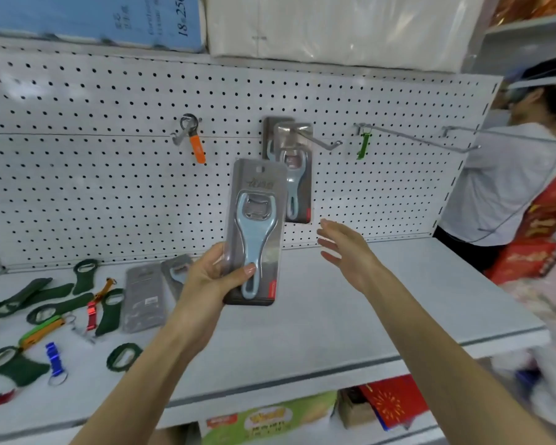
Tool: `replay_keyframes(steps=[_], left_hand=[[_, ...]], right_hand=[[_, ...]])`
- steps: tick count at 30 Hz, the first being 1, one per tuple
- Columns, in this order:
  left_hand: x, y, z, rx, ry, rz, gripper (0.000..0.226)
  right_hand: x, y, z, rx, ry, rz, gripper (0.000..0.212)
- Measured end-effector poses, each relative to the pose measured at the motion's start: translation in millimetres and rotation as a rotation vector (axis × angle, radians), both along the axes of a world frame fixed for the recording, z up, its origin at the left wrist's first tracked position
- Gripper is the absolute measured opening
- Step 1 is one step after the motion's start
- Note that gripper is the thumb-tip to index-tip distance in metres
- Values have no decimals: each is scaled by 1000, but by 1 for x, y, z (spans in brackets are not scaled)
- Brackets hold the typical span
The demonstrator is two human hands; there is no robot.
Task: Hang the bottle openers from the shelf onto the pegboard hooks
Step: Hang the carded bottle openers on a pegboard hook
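The pegboard (109, 187) stands behind the shelf (366, 300). In front of it, the carded bottle opener (256, 226) is gripped at its lower end by the left hand (212, 277). The card looks light, stiff and a little slippery. The right hand (347, 248) is spread and empty. The small hang hole (261, 169) is at the top.

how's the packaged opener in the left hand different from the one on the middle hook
The held opener is gripped low by the left hand; the hung opener dangles from a hook. The held opener's hang hole is free; the hung opener's is threaded. The held opener partly covers the hung opener. Both are pale blue on grey cards.
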State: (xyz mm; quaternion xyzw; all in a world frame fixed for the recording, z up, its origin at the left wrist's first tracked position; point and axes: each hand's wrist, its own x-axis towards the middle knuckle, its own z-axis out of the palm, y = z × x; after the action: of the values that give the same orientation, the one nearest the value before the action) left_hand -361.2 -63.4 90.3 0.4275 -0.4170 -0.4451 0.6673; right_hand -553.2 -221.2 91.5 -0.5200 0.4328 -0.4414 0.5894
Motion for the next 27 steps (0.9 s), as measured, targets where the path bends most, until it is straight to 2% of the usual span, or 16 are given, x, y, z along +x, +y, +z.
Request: replay_keyframes(steps=[2, 4, 6, 8, 12, 18, 23, 27], left_hand=[[-9, -1, 0, -22, 10, -45, 40], [-18, -1, 2, -49, 13, -83, 40], [-28, -1, 5, -72, 6, -105, 39], [-36, -2, 9, -90, -10, -114, 41], [-46, -6, 18, -106, -31, -108, 38], [-59, -16, 25, -101, -84, -66, 34], [-68, -23, 26, -68, -60, -16, 35], [-70, -25, 25, -58, -69, 4, 35]], right_hand=[[-12, 23, 6, -45, -38, 85, 29], [-19, 46, 14, -133, -55, 201, 38], [-18, 68, 25, -245, -52, 269, 30], [-14, 83, 36, -360, -27, 254, 14], [-12, 91, 50, -494, 4, 148, 4], [-22, 81, 55, -499, 15, 83, 2], [-27, 65, 55, -473, 15, 109, 14], [-28, 58, 51, -468, -8, 148, 6]])
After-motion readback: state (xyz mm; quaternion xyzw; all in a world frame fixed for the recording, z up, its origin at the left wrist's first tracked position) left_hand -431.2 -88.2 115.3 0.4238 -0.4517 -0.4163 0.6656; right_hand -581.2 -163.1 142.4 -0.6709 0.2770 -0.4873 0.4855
